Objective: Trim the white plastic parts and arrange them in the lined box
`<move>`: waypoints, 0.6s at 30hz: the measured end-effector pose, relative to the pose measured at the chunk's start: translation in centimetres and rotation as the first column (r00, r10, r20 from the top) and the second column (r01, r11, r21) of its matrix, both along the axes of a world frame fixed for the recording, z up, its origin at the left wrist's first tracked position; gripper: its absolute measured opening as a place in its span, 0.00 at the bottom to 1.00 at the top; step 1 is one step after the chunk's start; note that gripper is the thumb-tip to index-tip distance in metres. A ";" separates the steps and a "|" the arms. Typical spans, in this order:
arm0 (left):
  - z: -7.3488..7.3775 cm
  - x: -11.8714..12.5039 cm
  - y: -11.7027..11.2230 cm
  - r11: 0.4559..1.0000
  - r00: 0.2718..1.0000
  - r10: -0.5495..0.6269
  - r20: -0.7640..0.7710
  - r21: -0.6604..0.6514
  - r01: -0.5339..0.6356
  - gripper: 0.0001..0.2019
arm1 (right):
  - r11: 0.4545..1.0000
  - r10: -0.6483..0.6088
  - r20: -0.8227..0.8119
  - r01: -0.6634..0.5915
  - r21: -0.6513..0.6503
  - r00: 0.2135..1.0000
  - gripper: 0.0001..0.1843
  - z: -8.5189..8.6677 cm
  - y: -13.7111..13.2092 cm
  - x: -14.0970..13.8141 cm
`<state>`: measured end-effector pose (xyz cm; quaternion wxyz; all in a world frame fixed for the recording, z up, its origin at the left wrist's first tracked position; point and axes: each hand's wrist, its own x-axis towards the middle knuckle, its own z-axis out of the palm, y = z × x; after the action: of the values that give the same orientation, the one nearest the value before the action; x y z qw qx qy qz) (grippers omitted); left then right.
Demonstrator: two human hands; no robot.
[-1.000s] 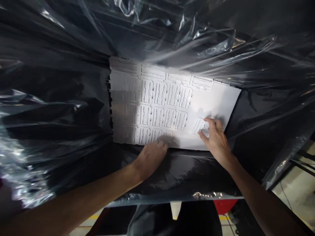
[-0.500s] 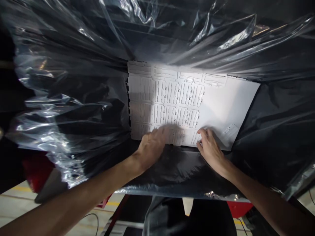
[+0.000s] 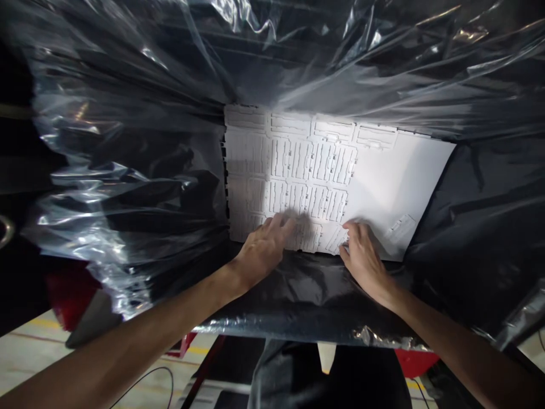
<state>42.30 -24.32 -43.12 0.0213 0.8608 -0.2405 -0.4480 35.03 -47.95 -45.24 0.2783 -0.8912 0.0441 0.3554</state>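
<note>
A layer of flat white cut-out pieces (image 3: 289, 158) lies in rows on a white sheet (image 3: 395, 182) at the bottom of a plastic-lined box. My right hand (image 3: 364, 255) is at the sheet's near edge, with thumb and fingers closed around the end of one white flat piece (image 3: 335, 240), which lies slanted beside the row. The fingertips partly cover it. My left hand (image 3: 266, 241) rests low over the near row, its fingers stretched out and touching or just above the pieces. Nothing shows in its grasp, and the hand hides part of that row.
Clear plastic film (image 3: 114, 193) lines the dark box walls and hangs in wrinkles over them. One loose white piece (image 3: 400, 226) lies askew at the sheet's right. Below the box's near rim are red parts (image 3: 415, 362) and a cable (image 3: 170, 375) on the floor.
The white piece by my right hand has turned from nearly in line with its row to a slant. My left hand's fingers have shifted slightly. The view has moved a little.
</note>
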 end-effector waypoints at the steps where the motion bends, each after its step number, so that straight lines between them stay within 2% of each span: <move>1: -0.1 -0.1 0.1 1.000 1.000 -0.012 0.019 -0.007 0.012 0.25 | 1.000 0.017 -0.012 -0.017 0.011 1.000 0.23 0.0 0.1 0.1; 5: -0.2 -0.2 0.1 0.997 0.995 -0.050 0.084 -0.056 0.055 0.24 | 0.998 0.051 -0.019 -0.050 0.046 0.999 0.24 0.1 0.8 0.3; 11: 0.5 0.9 -1.6 0.992 0.996 -0.088 0.027 -0.093 0.091 0.23 | 0.996 0.055 -0.004 -0.054 0.078 0.998 0.25 0.2 2.0 0.2; 14: 0.4 1.0 -2.3 0.987 0.992 -0.116 0.041 -0.108 0.120 0.24 | 0.995 0.070 0.010 -0.070 0.074 0.998 0.23 0.4 1.4 0.4; 16: 0.4 1.1 -2.9 0.982 0.989 -0.138 0.060 -0.124 0.144 0.25 | 0.999 0.038 0.042 -0.040 0.024 0.998 0.20 0.5 0.0 0.8; 18: 0.5 1.4 -3.6 0.974 0.983 -0.173 0.056 -0.140 0.179 0.26 | 0.991 -0.027 0.101 0.040 -0.125 0.994 0.16 0.7 -2.4 1.4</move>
<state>43.67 -27.87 -42.58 0.0385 0.8418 -0.3481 -0.4107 36.41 -50.33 -44.51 0.2289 -0.9228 0.0677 0.3023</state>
